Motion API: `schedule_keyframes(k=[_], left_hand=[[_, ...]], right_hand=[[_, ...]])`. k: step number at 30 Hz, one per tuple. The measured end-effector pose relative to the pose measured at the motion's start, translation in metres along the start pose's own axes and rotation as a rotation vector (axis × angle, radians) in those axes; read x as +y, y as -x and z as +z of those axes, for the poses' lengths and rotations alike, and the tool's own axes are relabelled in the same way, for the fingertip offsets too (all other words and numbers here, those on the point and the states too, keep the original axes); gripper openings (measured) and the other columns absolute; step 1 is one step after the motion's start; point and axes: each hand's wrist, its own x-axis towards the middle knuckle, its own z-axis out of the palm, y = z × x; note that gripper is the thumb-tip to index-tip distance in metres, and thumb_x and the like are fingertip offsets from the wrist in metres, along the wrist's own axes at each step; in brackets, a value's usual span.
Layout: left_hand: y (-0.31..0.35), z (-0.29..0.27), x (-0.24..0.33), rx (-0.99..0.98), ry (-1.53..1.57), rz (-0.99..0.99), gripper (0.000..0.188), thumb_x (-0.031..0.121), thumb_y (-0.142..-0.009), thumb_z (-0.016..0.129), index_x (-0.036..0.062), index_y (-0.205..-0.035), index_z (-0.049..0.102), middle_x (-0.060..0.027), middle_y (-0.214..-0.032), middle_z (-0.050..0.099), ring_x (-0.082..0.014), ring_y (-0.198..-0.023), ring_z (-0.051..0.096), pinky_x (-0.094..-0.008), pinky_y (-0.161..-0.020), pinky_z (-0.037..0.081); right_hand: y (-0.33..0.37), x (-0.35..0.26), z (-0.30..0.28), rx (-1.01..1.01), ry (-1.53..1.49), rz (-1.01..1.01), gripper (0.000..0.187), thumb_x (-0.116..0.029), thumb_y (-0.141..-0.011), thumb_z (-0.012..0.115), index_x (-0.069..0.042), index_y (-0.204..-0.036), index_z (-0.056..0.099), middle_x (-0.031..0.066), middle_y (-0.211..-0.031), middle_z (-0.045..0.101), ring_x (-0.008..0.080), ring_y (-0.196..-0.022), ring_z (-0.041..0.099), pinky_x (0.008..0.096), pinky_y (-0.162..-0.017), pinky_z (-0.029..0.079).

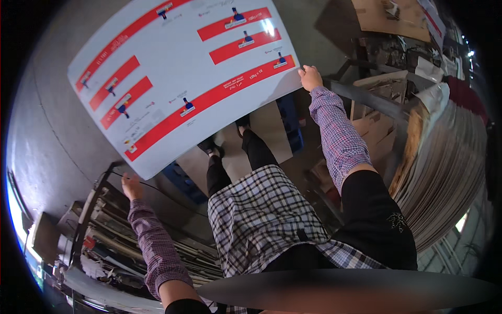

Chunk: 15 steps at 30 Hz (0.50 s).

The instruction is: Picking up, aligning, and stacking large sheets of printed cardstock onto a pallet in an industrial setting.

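A large white printed sheet of cardboard (178, 57) with red bands and small blue figures stretches out in front of me, tilted up to the right. My right hand (311, 78) is closed on its near right corner, the thumb and fingers pinching the edge. Just beside the near left corner is my left hand (132, 187). Its fingers look apart, and it appears to hold nothing; a small gap seems to separate it from the sheet.
To the right stands a tall stack of cardboard sheets (449, 162) next to a dark metal frame (366, 97). More flat boards fill a rack (141, 238) at the left. Under my feet lies a brown board (272, 136) over a blue pallet (289, 123).
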Motion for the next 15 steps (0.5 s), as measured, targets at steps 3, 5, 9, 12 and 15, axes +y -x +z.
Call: schedule_keyframes(k=[3,5,9,12,15], left_hand=[[0.046,0.073,0.008,-0.178,-0.005,-0.268,0.048,0.030,-0.087,0.071,-0.0031,-0.119,0.057,-0.0073,-0.081,0.068,-0.0159,-0.075,0.063,-0.0318,-0.070,0.049],[0.046,0.079,0.019,-0.188,0.178,-0.315,0.045,0.029,-0.087,0.070,-0.0032,-0.116,0.060,-0.0079,-0.082,0.069,-0.0158,-0.074,0.064,-0.0318,-0.069,0.050],[0.046,0.048,0.032,-0.082,-0.139,-0.289,0.043,0.035,-0.085,0.070,-0.0031,-0.104,0.065,-0.0092,-0.085,0.071,-0.0179,-0.072,0.066,-0.0331,-0.068,0.051],[0.035,0.034,0.047,-0.119,-0.170,-0.352,0.047,0.042,-0.084,0.070,-0.0022,-0.099,0.067,-0.0103,-0.085,0.071,-0.0196,-0.074,0.066,-0.0338,-0.068,0.050],[0.015,0.057,0.076,-0.203,-0.232,-0.307,0.050,0.047,-0.083,0.069,-0.0016,-0.094,0.067,-0.0109,-0.081,0.070,-0.0202,-0.074,0.065,-0.0348,-0.068,0.049]], right_hand=[[0.030,0.018,0.005,-0.175,0.134,0.163,0.038,-0.035,-0.093,0.058,0.001,-0.102,0.062,0.0244,-0.106,0.061,0.0417,-0.102,0.058,0.0464,-0.089,0.047],[0.030,0.012,-0.008,-0.206,0.110,0.169,0.039,-0.037,-0.093,0.057,0.001,-0.102,0.062,0.0243,-0.106,0.061,0.0412,-0.102,0.058,0.0460,-0.089,0.047],[0.042,-0.033,-0.037,-0.266,0.076,0.264,0.048,-0.044,-0.089,0.063,0.003,-0.098,0.061,0.0251,-0.107,0.061,0.0398,-0.101,0.060,0.0449,-0.087,0.048],[0.025,-0.050,-0.061,-0.388,-0.004,0.398,0.059,-0.049,-0.081,0.072,0.004,-0.101,0.059,0.0244,-0.105,0.064,0.0372,-0.099,0.063,0.0427,-0.087,0.049],[0.004,-0.019,-0.073,-0.388,0.045,0.314,0.065,-0.047,-0.079,0.075,0.001,-0.116,0.054,0.0198,-0.121,0.056,0.0324,-0.110,0.059,0.0410,-0.093,0.048]])
